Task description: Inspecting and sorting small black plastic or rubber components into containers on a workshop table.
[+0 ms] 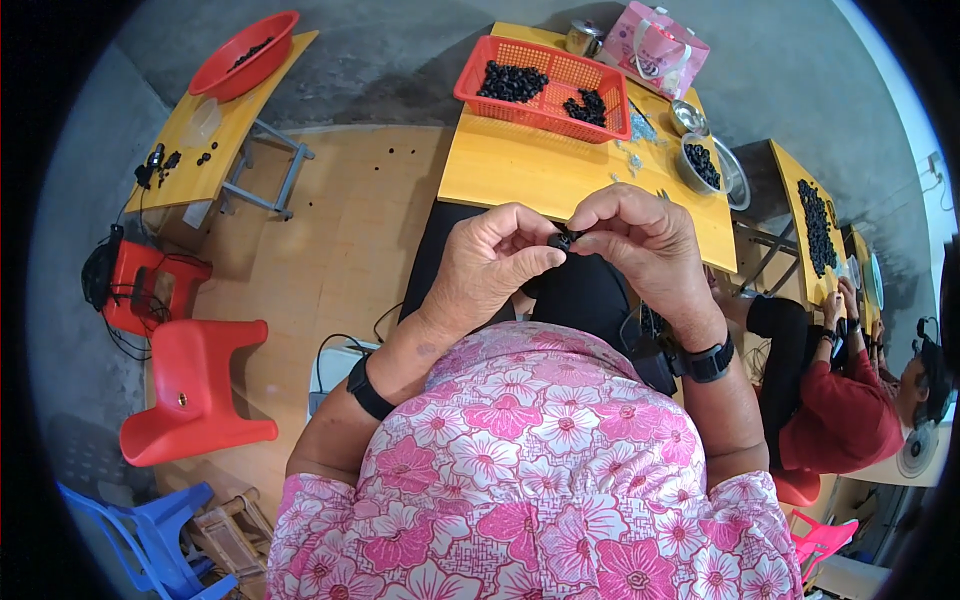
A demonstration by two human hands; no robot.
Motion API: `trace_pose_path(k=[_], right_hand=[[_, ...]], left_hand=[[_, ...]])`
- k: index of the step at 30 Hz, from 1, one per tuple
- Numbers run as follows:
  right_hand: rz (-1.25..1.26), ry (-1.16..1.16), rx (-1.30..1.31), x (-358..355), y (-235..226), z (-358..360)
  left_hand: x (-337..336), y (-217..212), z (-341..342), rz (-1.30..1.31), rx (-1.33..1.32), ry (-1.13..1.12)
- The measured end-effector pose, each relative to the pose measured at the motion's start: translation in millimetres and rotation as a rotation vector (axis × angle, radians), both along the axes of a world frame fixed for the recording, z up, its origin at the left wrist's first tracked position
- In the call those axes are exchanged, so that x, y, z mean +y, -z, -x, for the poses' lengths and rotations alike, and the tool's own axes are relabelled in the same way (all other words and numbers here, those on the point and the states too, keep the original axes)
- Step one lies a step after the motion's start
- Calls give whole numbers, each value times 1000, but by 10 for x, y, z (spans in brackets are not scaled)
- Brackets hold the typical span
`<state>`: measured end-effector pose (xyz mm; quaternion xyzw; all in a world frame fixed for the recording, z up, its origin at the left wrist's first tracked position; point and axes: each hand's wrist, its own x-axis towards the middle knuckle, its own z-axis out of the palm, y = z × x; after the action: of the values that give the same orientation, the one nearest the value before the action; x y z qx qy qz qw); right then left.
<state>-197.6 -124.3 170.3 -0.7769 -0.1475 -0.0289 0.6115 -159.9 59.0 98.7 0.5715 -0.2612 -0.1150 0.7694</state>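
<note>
Close in front of my body, both hands meet over my lap at the near edge of a yellow table (515, 175). Thumb and fingers of my left hand (485, 262) pinch a small round black piece (559, 241). From the other side my right hand (645, 245) is also closed, its thumb and fingertips gripping the same piece or a part joined to it; the fingers hide which. On the table beyond stands a red perforated basket (540, 118), holding two heaps of similar black pieces (512, 82).
A bowl (688, 186) of black pieces, a metal bowl (687, 117) and a pink bag (655, 50) occupy the table's right side. At far left a red basin (243, 60) tops another table. Red stools (190, 395) stand left. A co-worker in red (840, 415) sits right.
</note>
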Motion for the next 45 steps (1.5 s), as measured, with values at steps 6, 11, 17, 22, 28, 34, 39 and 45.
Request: trace_pose_path(k=[6, 11, 17, 22, 28, 34, 39, 45], right_hand=[[95, -2, -62, -5, -4, 2], [252, -3, -148, 18, -57, 4], [474, -27, -275, 28, -110, -5], [545, -31, -352, 61, -84, -3], [521, 26, -414, 58, 29, -24], [396, 87, -397, 28, 187, -15], [335, 130, -436, 81, 261, 17], [317, 195, -336, 116, 218, -19]], left_hand=[[-6, -31, 21, -44, -3, -18], [-7, -45, 35, -54, 40, 2], [-9, -21, 36, -82, 12, -5], [-17, -29, 49, -123, 34, -8], [9, 26, 35, -152, 167, 29], [-6, 64, 32, -148, 140, -7], [-13, 95, 32, -104, 108, -18], [-15, 109, 6, -117, 80, -47]])
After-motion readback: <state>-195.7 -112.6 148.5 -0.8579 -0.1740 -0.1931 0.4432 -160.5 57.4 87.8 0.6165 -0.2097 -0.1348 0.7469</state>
